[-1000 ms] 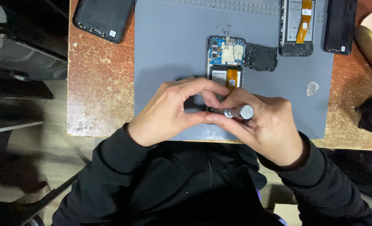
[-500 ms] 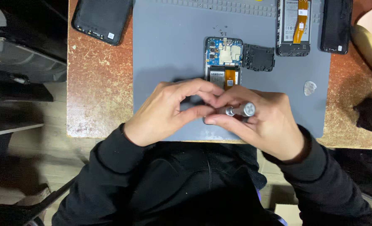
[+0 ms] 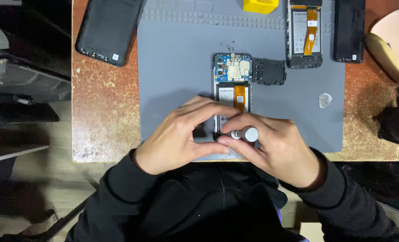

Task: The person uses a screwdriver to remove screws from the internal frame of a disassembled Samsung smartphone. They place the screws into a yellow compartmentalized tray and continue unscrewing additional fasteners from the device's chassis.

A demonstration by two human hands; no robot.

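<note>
An opened phone (image 3: 232,85) lies on the grey work mat (image 3: 177,67), its blue circuit board and orange flex cable exposed. My right hand (image 3: 278,150) grips a small silver screwdriver (image 3: 245,134), tip down at the phone's lower end. My left hand (image 3: 179,134) curls around the phone's lower left edge, fingertips meeting the right hand's fingers by the tool. The bottom of the phone is hidden under both hands.
A black inner cover plate (image 3: 268,71) lies right of the phone. A second opened phone (image 3: 305,33), a black back cover (image 3: 348,29) and a yellow block (image 3: 261,5) sit at the back. Another black cover (image 3: 109,29) lies far left. A white pick (image 3: 325,99) rests right.
Both hands stay on the phone's lower end; the screwdriver has barely shifted. The view has tilted slightly, showing more of the far mat.
</note>
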